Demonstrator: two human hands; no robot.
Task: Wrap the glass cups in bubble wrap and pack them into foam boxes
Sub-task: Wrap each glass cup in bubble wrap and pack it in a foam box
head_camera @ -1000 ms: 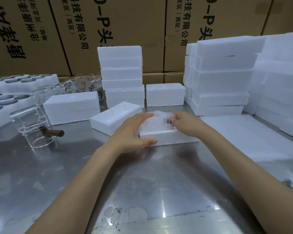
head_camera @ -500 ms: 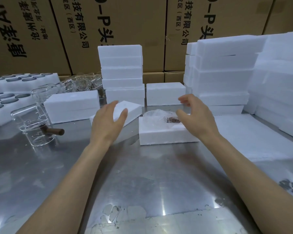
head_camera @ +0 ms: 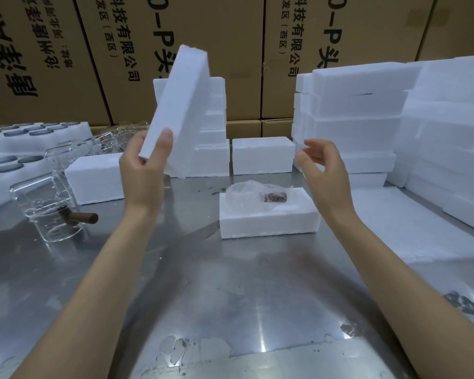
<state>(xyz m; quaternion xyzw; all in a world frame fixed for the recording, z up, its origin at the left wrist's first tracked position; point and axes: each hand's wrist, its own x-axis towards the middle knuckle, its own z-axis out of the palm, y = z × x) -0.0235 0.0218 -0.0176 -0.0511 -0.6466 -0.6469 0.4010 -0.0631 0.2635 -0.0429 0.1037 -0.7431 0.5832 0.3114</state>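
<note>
On the steel tabletop [head_camera: 230,302], just ahead of the person, sits the open foam box [head_camera: 268,217]. The wrapped cup [head_camera: 253,196] lies in its cavity, with bubble wrap bulging slightly above the rim and a dark patch (probably the cup's wooden handle) showing through the film.

The left hand [head_camera: 144,170] grips the foam lid [head_camera: 179,105] at its lower end, thumb across the front face and fingers behind. The lid is tilted steeply, raised above the tabletop to the left of the box and clear of it. The right hand [head_camera: 322,170] is empty, fingers loosely spread and slightly curved, poised above the box's right end without touching it.

Step in hand, as judged: closing the box. Wrapping and insertion appear complete for this cup.

The next move calls for the following:
- Rotate the lid to level and bring it over the box.
- Take the free end with the right hand so that both ends descend together.
- Align the edges before pressing; the protruding wrap may need tucking in first, or the lid could seat unevenly.

Unwrapped glass cups [head_camera: 52,212] lie to the left, well apart from the box, beside a closed box [head_camera: 96,176]. Further closed boxes are stacked behind [head_camera: 211,149] and to the right [head_camera: 359,110].
</note>
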